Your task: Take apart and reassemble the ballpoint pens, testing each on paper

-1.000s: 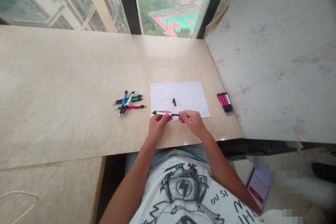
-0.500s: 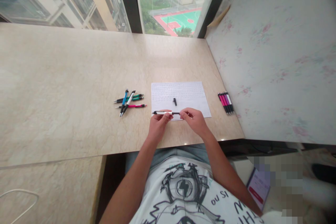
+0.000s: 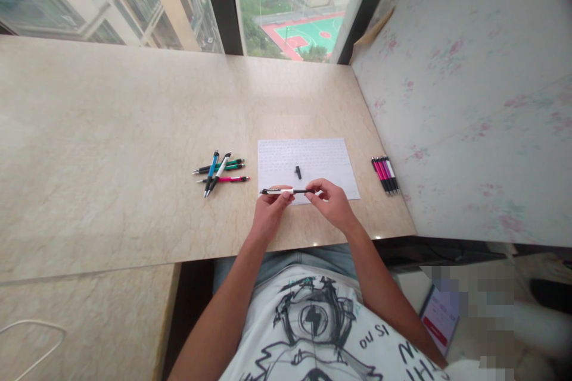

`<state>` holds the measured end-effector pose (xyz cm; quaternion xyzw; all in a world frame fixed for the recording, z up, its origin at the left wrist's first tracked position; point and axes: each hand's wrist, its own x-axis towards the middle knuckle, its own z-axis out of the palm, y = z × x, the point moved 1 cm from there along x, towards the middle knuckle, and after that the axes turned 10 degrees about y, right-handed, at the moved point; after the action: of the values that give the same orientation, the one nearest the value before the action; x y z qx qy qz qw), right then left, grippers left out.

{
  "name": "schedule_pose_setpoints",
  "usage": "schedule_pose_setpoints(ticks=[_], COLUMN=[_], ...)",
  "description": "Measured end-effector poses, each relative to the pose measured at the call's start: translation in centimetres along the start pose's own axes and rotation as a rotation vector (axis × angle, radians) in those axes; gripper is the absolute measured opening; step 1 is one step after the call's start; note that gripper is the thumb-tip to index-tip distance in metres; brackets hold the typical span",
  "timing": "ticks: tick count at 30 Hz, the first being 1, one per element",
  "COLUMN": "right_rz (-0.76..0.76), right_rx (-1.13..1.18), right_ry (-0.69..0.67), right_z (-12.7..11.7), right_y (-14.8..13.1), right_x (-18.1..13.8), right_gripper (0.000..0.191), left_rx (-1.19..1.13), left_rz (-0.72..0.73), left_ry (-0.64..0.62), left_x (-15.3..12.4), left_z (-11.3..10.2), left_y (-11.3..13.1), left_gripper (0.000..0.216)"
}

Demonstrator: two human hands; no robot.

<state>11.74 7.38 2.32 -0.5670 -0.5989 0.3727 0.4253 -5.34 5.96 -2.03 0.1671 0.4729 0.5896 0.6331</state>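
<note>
My L hand (image 3: 269, 208) is pinching the wht barrel of a blk-and-wht pen (image 3: 299, 191) btwn thumb and fingers, and my R hand (image 3: 329, 199) is gripping the same pen by its blk tip end, so both hands are closing on it w/ a short dark stretch showing btwn them. The pen is lying approx. level across my front, clip end pointing L, over the near edge of a sheet of lined paper (image 3: 333, 169) w/ rows of writing up top. A small blk piece (image 3: 298, 172) is resting on the paper just beyond the pen; can't tell exactly what it is. Off to my L, a loose pile is sitting on the countertop (image 3: 111, 131): a blue pen (image 3: 211, 169) and a wht pen (image 3: 221, 168) are crossing over two green pens (image 3: 235, 161), w/ a pink pen (image 3: 232, 179) lying at the near side. To my R, beyond the paper, a row of pens (image 3: 384, 175), mostly pink/purple plus a wht one, is lying side by side near the floral wall (image 3: 469, 71), blk grips pointing twd me.
</note>
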Motion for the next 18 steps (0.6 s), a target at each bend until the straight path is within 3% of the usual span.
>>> schedule_pose_setpoints(ticks=[4,7,11,14,18], right_rz=[0.043,0.053,-0.012,-0.006,0.029], right_rx=[-0.001,-0.048,-0.053,-0.022,-0.047], right_ry=[-0.009,-0.028,0.014,0.039,0.021], right_z=[0.08,0.11,0.16,0.34,0.42], right_y=[0.01,-0.06,-0.25,-0.3,-0.67], right_x=[0.04,0.07,0.1,0.14,0.19], right_gripper=[0.023,0.036,0.02,0.028,0.026], left_rx=[0.004,0.029,-0.002,-0.03,-0.041], left_rz=[0.003,0.003,-0.01,-0.013,-0.03], left_ry=[0.009,0.006,0.016,0.015,-0.002], left_x=[0.02,-0.02,-0.02,0.05,0.14], left_z=[0.04,0.03,-0.01,-0.04,-0.11], left_y=[0.02,0.05,0.04,0.02,0.0], left_gripper=[0.028,0.028,0.027,0.026,0.025])
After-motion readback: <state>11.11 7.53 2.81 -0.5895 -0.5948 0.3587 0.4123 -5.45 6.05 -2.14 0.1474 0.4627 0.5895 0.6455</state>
